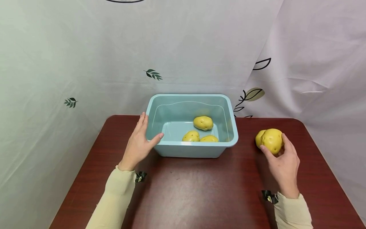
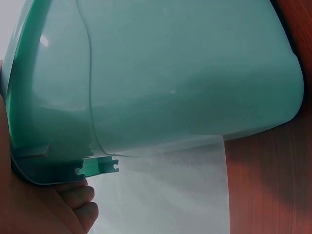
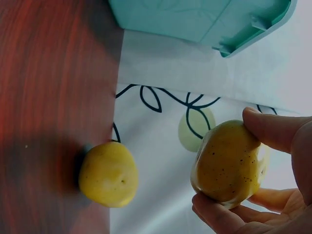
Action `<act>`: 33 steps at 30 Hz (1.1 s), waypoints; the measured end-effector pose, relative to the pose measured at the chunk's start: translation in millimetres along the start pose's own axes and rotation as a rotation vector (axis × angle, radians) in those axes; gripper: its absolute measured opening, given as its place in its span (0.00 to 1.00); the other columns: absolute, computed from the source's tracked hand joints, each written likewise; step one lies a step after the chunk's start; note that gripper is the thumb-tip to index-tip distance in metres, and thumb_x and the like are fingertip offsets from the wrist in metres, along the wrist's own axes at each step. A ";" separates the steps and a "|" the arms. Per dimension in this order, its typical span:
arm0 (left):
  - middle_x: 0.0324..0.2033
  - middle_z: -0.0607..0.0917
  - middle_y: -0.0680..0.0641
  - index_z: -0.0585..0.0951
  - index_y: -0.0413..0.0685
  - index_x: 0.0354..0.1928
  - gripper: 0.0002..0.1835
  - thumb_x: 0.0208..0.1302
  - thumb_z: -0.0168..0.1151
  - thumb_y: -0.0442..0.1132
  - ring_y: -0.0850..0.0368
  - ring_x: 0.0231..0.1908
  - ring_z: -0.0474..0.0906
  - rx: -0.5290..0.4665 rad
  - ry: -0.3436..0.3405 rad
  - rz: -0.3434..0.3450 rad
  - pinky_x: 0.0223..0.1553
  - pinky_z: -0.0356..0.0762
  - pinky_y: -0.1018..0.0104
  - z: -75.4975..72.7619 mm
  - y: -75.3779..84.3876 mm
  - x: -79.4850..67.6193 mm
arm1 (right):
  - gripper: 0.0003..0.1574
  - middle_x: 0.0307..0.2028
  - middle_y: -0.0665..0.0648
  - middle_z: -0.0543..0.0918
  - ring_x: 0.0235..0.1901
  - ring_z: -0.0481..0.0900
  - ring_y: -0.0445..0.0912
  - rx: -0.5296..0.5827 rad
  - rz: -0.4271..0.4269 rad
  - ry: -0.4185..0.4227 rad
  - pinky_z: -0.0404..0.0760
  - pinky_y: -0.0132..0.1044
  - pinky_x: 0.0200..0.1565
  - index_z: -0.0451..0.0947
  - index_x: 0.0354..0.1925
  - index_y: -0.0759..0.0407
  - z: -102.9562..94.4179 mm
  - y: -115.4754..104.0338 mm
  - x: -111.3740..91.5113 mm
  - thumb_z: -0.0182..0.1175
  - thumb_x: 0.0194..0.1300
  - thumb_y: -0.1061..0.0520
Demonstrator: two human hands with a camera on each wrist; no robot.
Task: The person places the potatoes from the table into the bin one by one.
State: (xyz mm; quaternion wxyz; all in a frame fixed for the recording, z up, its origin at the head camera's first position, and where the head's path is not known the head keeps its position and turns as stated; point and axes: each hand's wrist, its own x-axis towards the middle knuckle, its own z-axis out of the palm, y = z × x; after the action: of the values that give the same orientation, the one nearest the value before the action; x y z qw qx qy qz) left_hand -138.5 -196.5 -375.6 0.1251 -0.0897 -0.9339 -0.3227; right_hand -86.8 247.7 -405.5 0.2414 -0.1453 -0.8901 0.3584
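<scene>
My right hand holds a yellow potato between thumb and fingers, lifted off the table in the right wrist view. A second potato sits on the table beyond it, partly hidden in the head view. My left hand lies at the left front corner of a light blue plastic bin, fingers extended along its side and thumb over the front rim. Inside the bin are three potatoes: one toward the back and two near the front wall, the left one and the right one, both partly hidden by the rim.
The bin stands near the back edge of a dark red wooden table. Behind the table hangs a pale cloth with leaf prints. The held potato is to the right of the bin.
</scene>
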 end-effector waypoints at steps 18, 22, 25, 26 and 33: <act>0.71 0.41 0.60 0.48 0.48 0.72 0.52 0.54 0.56 0.68 0.59 0.70 0.42 -0.004 -0.002 -0.011 0.61 0.57 0.47 -0.2 -0.7 -1.3 | 0.51 0.61 0.54 0.70 0.51 0.74 0.51 0.082 -0.053 0.017 0.67 0.13 0.42 0.62 0.67 0.50 2.3 -27.2 2.6 0.73 0.47 0.49; 0.71 0.41 0.60 0.48 0.48 0.72 0.52 0.54 0.56 0.68 0.59 0.70 0.42 -0.002 0.000 -0.008 0.61 0.57 0.47 -0.1 -0.8 -1.2 | 0.51 0.60 0.54 0.71 0.50 0.75 0.50 0.090 -0.064 0.017 0.68 0.14 0.42 0.62 0.67 0.50 2.8 -34.0 2.8 0.73 0.46 0.49; 0.71 0.41 0.59 0.48 0.48 0.72 0.52 0.54 0.56 0.67 0.58 0.70 0.43 -0.002 0.001 -0.006 0.61 0.57 0.47 0.0 -0.7 -1.2 | 0.51 0.59 0.55 0.71 0.49 0.74 0.49 0.103 -0.082 0.021 0.67 0.13 0.41 0.63 0.67 0.51 3.8 -37.6 3.3 0.73 0.46 0.49; 0.71 0.41 0.59 0.48 0.48 0.72 0.52 0.54 0.56 0.67 0.58 0.70 0.42 -0.003 0.000 -0.006 0.61 0.57 0.47 -0.1 -0.6 -1.2 | 0.51 0.59 0.55 0.71 0.49 0.74 0.49 0.108 -0.086 0.021 0.66 0.12 0.41 0.63 0.67 0.51 4.3 -38.7 3.4 0.73 0.46 0.50; 0.71 0.41 0.59 0.48 0.47 0.72 0.52 0.55 0.56 0.67 0.58 0.70 0.42 0.000 0.000 -0.004 0.61 0.57 0.47 0.3 -0.4 -0.4 | 0.51 0.59 0.54 0.71 0.50 0.74 0.49 0.131 -0.105 0.009 0.71 0.17 0.44 0.63 0.67 0.50 6.6 -46.0 4.1 0.74 0.45 0.49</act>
State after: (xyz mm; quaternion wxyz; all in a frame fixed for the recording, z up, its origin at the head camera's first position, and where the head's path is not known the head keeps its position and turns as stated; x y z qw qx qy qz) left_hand -138.2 -196.6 -376.1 0.1243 -0.0881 -0.9341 -0.3227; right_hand -97.7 213.4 -375.6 0.2730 -0.0839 -0.8699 0.4021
